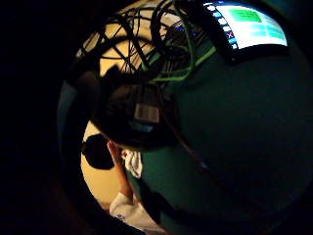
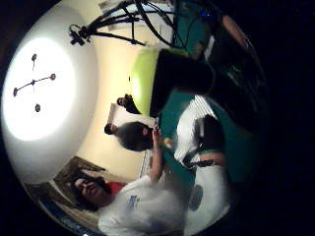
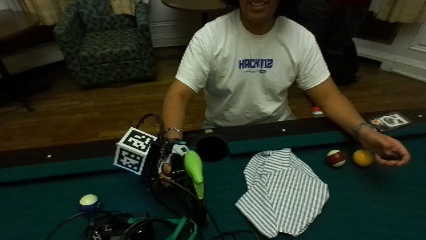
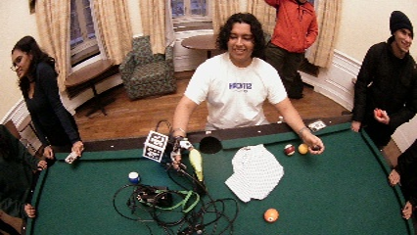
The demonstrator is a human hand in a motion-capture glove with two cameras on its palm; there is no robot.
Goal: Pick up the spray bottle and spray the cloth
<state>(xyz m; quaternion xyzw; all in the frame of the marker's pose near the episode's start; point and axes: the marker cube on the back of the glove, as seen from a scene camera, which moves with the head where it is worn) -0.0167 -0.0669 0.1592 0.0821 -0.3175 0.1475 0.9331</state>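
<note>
item: spray bottle [image 3: 194, 172], green body with a dark base or cap end [image 2: 184, 78]. it is lying lifted over the green felt of the pool table [image 3: 373, 200], tilted, one end pointing down toward the cables and the other up near the rail. in the thumb side palm view it is filling the middle of the frame, so i am judging it as sitting right against the palm.

holder: my gloved right hand [image 3: 170, 162] is meeting the bottle at its upper end, where i take the trigger to be. i am reading the fingers as wrapped round the neck, though the glove and rig are hiding most of them. i am judging the tilt as a carrying pose, with the nozzle not yet clearly aimed.

target: striped cloth [image 3: 283, 187], lying flat and rumpled on the felt beside the bottle, apart from it, on the bare hand's side. spread like this, it is offering a broad face to spray.

surroundings: side pocket [image 3: 213, 148] just behind the bottle; bare left hand [image 3: 389, 152] resting on the felt near a red ball [image 3: 335, 158] and a yellow ball [image 3: 363, 157]; chalk [image 3: 88, 201] and a tangle of cables [image 3: 153, 227] lying near the front edge.
</note>
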